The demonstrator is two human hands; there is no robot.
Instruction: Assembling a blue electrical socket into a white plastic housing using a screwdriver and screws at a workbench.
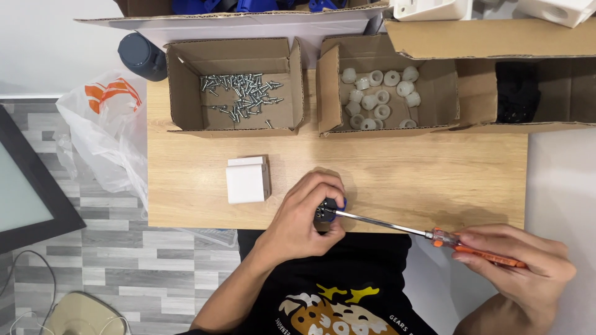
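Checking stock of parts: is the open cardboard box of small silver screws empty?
No, the open cardboard box at the far left of the wooden table holds a loose scatter of small silver screws.

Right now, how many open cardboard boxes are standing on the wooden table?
3: the box of screws at the back left, the box of white caps in the middle, and the box with black parts at the right, partly cut off.
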